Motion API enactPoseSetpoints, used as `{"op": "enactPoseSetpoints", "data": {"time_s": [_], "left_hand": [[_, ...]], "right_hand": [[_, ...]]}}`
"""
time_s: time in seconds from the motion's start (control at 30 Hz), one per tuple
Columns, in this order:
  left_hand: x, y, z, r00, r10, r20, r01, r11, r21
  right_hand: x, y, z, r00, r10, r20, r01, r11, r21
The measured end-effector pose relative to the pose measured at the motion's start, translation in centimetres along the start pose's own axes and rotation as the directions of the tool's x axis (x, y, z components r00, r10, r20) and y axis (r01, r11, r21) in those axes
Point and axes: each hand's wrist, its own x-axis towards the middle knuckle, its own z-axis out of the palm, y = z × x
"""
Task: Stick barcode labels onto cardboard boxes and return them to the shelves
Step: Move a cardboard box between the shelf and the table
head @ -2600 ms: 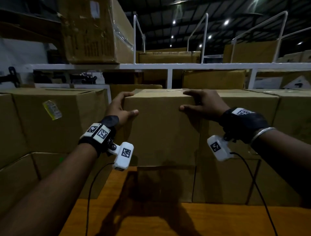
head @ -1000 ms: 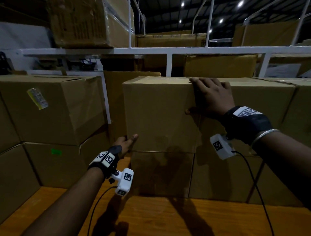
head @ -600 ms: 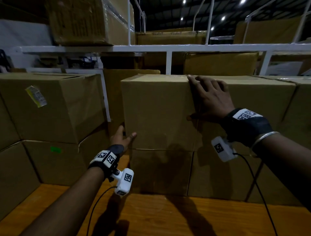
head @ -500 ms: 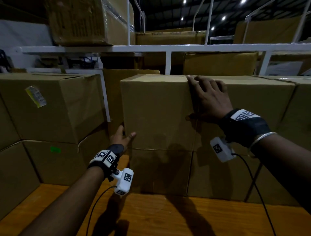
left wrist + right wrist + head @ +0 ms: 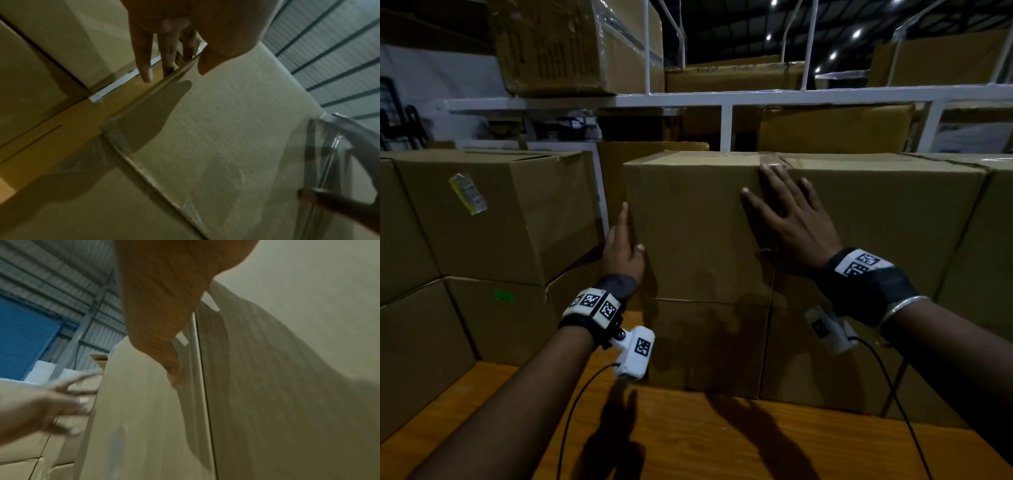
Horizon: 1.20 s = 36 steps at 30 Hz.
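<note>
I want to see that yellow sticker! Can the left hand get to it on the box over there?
Probably yes. The yellow sticker sits on the open front of the left box, nothing covers it, and the left hand rests open at the middle box nearby, holding nothing.

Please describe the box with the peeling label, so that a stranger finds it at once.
Under the white shelf rail, look at the upper box of the left stack. Only it bears a yellowish label, stuck crooked on its front face.
</note>
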Motion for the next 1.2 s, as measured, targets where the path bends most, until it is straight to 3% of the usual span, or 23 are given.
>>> {"op": "enactPoseSetpoints", "data": {"time_s": [0.1, 0.3, 0.47, 0.57, 0.63, 0.73, 0.9, 1.2], "left_hand": [[-0.1, 1.1, -0.1, 0.998, 0.049, 0.042, -0.051, 0.998, 0.038], [-0.2, 1.3, -0.5, 0.980, -0.040, 0.193, 0.022, 0.995, 0.097], [-1.8, 0.4, -1.8, 0.978, -0.109, 0.180, 0.109, 0.994, 0.013], [-3.2, -0.4, -3.6, 0.969, -0.185, 0.166, 0.178, 0.982, 0.059], [-3.8, -1.3, -5.5, 0.971, -0.204, 0.124, 0.191, 0.976, 0.108], [-3.9, -3.1, -9.0, 0.966, -0.250, 0.073, 0.242, 0.965, 0.101], [-2.2, -6.1, -15.1, 0.929, -0.369, -0.041, 0.370, 0.928, 0.034], [4.2, -13.3, -23.2, 0.893, -0.423, -0.155, 0.423, 0.905, -0.035]], "right_hand": [[-0.8, -0.3, 0.8, 1.000, 0.008, -0.002, -0.008, 1.000, 0.023], [-1.8, -1.5, 1.8, 1.000, 0.015, 0.015, -0.017, 0.994, 0.110], [-2.1, -4.0, 2.2, 0.991, -0.081, -0.105, 0.103, 0.968, 0.230], [-1.4, -6.9, 2.6, 0.971, -0.118, -0.208, 0.189, 0.909, 0.370], [-0.4, -9.3, 2.3, 0.977, -0.147, -0.155, 0.206, 0.839, 0.504], [1.7, -12.9, 1.2, 0.984, -0.178, -0.004, 0.133, 0.720, 0.681], [6.1, -19.4, 0.0, 0.976, -0.144, 0.163, -0.050, 0.582, 0.812], [16.3, -28.9, 2.0, 0.938, 0.034, 0.344, -0.328, 0.400, 0.855]]}}
